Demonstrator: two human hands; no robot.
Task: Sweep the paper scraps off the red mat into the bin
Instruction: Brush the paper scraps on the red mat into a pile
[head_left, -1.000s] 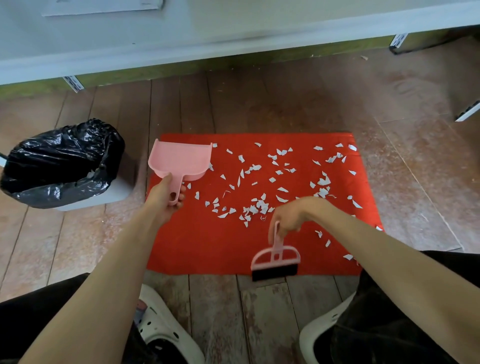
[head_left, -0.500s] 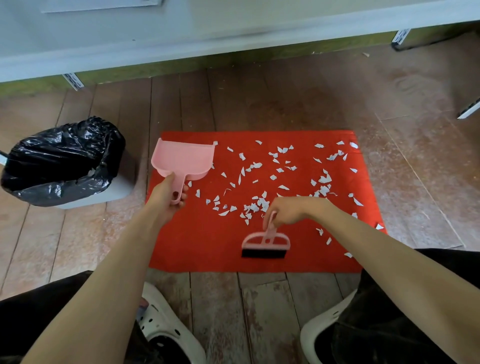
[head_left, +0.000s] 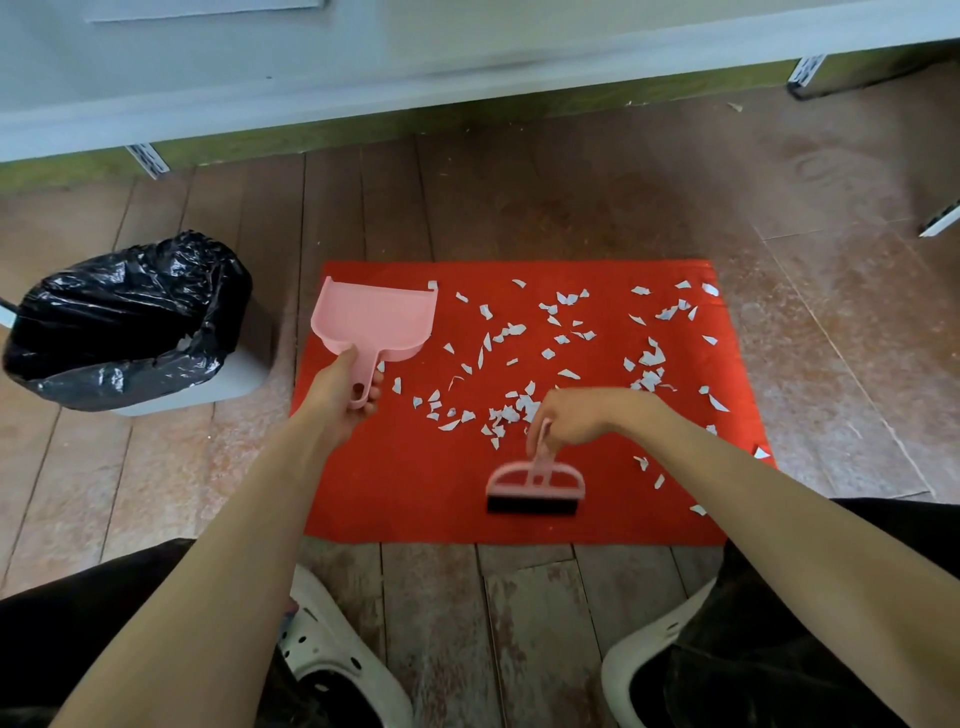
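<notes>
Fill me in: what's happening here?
A person is set up to sweep. The left hand holds a pink dustpan at the left end of the red mat. The right hand grips a small pink brush, bristles down near the mat's front edge. Paper scraps lie scattered across the mat; none show in the dustpan. The black-lined bin stands to the left.

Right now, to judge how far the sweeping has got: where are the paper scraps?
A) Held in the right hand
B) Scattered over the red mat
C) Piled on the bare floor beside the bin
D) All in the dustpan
B: the white paper scraps lie spread across the red mat, and the pink dustpan gripped by the left hand shows none inside.
</notes>
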